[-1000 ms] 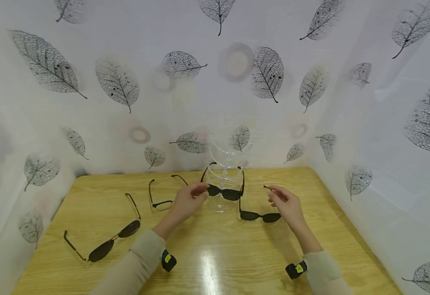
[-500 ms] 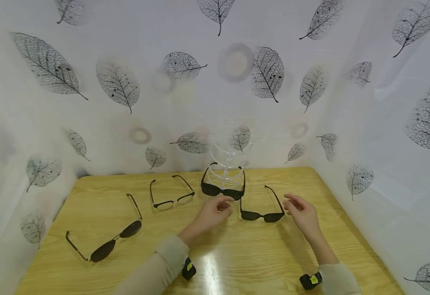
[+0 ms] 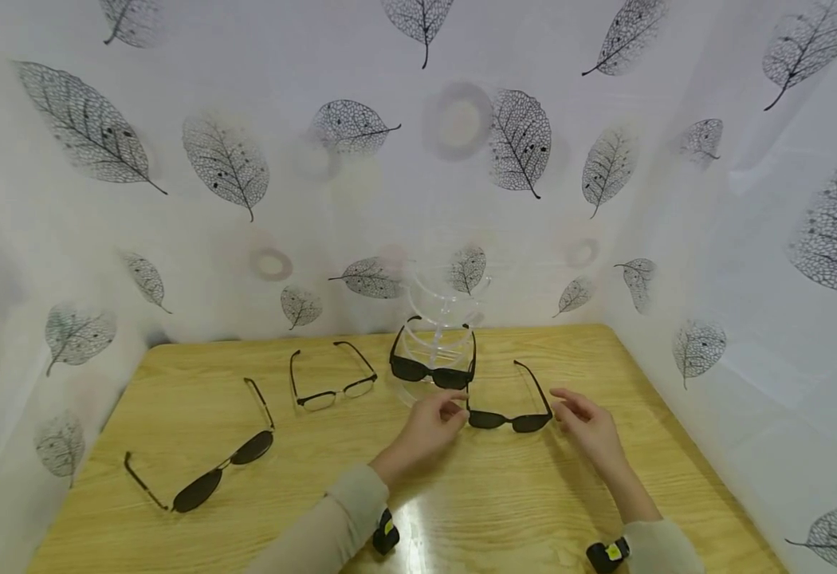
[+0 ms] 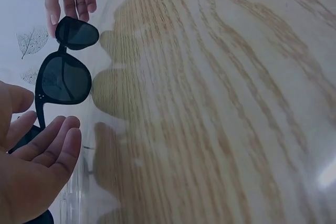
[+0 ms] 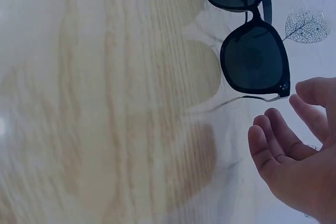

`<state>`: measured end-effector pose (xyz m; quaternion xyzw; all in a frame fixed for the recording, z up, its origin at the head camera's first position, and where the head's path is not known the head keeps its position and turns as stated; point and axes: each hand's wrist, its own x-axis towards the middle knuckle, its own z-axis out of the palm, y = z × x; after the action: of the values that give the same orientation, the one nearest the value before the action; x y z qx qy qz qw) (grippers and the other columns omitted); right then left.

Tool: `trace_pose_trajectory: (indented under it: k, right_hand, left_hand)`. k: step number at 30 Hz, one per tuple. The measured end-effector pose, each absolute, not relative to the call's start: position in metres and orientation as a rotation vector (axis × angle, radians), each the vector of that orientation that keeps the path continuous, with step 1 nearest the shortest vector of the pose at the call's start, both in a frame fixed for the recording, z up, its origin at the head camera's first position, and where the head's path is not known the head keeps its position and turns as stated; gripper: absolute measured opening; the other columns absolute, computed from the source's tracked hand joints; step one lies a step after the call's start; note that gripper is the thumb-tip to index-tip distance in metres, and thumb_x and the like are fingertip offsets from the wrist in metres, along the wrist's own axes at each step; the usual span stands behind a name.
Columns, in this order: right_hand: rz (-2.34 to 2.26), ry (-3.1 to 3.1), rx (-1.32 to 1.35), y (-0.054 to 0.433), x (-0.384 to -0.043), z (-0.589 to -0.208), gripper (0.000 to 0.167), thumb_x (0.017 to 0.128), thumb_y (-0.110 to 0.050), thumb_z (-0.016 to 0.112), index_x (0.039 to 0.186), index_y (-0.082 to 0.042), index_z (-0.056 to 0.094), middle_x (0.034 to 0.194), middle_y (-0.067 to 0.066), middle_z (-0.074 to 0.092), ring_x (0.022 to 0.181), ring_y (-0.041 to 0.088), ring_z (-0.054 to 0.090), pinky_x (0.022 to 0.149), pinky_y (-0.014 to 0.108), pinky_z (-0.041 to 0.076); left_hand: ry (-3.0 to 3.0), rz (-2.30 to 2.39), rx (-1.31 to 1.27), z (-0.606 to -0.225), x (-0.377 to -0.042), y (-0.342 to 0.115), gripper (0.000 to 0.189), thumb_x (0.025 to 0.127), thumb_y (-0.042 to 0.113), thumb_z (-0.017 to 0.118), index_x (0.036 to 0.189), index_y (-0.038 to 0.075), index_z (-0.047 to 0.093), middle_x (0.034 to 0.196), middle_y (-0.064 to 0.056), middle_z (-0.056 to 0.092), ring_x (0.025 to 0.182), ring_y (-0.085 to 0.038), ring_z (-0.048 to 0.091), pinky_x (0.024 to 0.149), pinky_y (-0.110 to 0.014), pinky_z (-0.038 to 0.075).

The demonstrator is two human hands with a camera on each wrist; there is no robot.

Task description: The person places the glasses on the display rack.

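Black sunglasses [image 3: 508,420] with dark lenses lie on the wooden table, arms unfolded toward the back. My left hand [image 3: 429,422] is at their left end; in the left wrist view its thumb and loosely bent fingers are spread on either side of the near hinge, not pinching it. At the other end is my right hand [image 3: 592,426], its fingers relaxed and a small gap from the frame in the right wrist view. Behind my left hand, a second pair of black sunglasses [image 3: 433,373] hangs on a clear display stand [image 3: 438,339].
Half-rimmed eyeglasses [image 3: 336,393] lie left of the stand. Farther left and nearer are aviator-style sunglasses [image 3: 223,469], arms unfolded. A white leaf-patterned curtain [image 3: 390,199] encloses the back and sides of the wooden table [image 3: 490,510].
My left hand has left the sunglasses on the stand and moved right and nearer, to the other pair. My right hand has drawn back from that pair's right arm and shifted slightly right.
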<state>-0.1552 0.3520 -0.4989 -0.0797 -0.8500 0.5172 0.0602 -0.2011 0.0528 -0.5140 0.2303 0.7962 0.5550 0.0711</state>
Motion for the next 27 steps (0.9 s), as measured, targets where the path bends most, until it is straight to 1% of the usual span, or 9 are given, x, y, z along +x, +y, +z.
trace_pose_trajectory:
  k: [3,5,12,16,18,23,27]
  right_hand:
    - [1.606,-2.590,-0.254,0.350,-0.154,-0.502,0.046,0.107,-0.030,0.064,0.145,-0.003,0.062,0.112,0.009,0.073,0.095,0.010,0.069,0.079,0.026,0.061]
    - [1.624,-2.597,-0.260,0.349,-0.154,-0.503,0.046,0.107,-0.030,0.064,0.146,-0.004,0.062,0.112,0.009,0.072,0.096,0.010,0.069,0.080,0.027,0.061]
    - [1.648,-2.613,-0.235,0.347,-0.153,-0.503,0.046,0.108,-0.028,0.063,0.144,0.000,0.062,0.125,0.020,0.071,0.097,0.010,0.069,0.080,0.027,0.062]
    - [1.625,-2.630,-0.243,0.346,-0.152,-0.502,0.045,0.108,-0.028,0.063,0.142,0.002,0.063,0.133,0.023,0.068,0.096,0.009,0.071,0.080,0.026,0.062]
    - [1.616,-2.636,-0.259,0.346,-0.151,-0.502,0.045,0.108,-0.028,0.063,0.142,0.001,0.064,0.135,0.024,0.068,0.095,0.010,0.072,0.080,0.027,0.062]
    - [1.610,-2.641,-0.326,0.348,-0.150,-0.501,0.046,0.107,-0.027,0.064,0.143,0.001,0.063,0.129,0.022,0.072,0.092,0.012,0.073,0.080,0.028,0.062]
    - [1.608,-2.621,-0.314,0.350,-0.146,-0.498,0.046,0.107,-0.027,0.065,0.142,0.003,0.063,0.125,0.021,0.073,0.089,0.013,0.073,0.079,0.028,0.062]
  left_hand:
    - [2.396,1.661,0.679,-0.515,-0.203,0.055,0.033,0.105,0.014,0.065,0.136,0.001,0.067,0.106,-0.011,0.078,0.095,-0.022,0.073,0.083,-0.031,0.059]
    - [2.396,1.666,0.675,-0.515,-0.204,0.056,0.032,0.105,0.013,0.064,0.135,0.002,0.067,0.106,-0.011,0.078,0.095,-0.021,0.073,0.082,-0.032,0.059]
    - [2.413,1.690,0.677,-0.516,-0.207,0.059,0.029,0.105,0.009,0.064,0.132,0.002,0.070,0.107,-0.011,0.078,0.095,-0.021,0.072,0.082,-0.030,0.058]
    - [2.413,1.711,0.686,-0.518,-0.208,0.062,0.027,0.104,0.008,0.065,0.129,0.001,0.072,0.107,-0.011,0.079,0.095,-0.021,0.073,0.082,-0.028,0.057]
    - [2.405,1.720,0.686,-0.519,-0.208,0.064,0.026,0.104,0.008,0.065,0.128,0.001,0.072,0.107,-0.011,0.079,0.094,-0.021,0.073,0.082,-0.028,0.057]
    - [2.400,1.722,0.682,-0.518,-0.207,0.070,0.025,0.103,0.007,0.065,0.126,0.000,0.073,0.108,-0.011,0.079,0.097,-0.021,0.073,0.084,-0.029,0.057]
    - [2.362,1.746,0.672,-0.516,-0.205,0.072,0.026,0.103,0.006,0.065,0.127,0.000,0.073,0.110,-0.011,0.078,0.099,-0.021,0.073,0.086,-0.029,0.058]
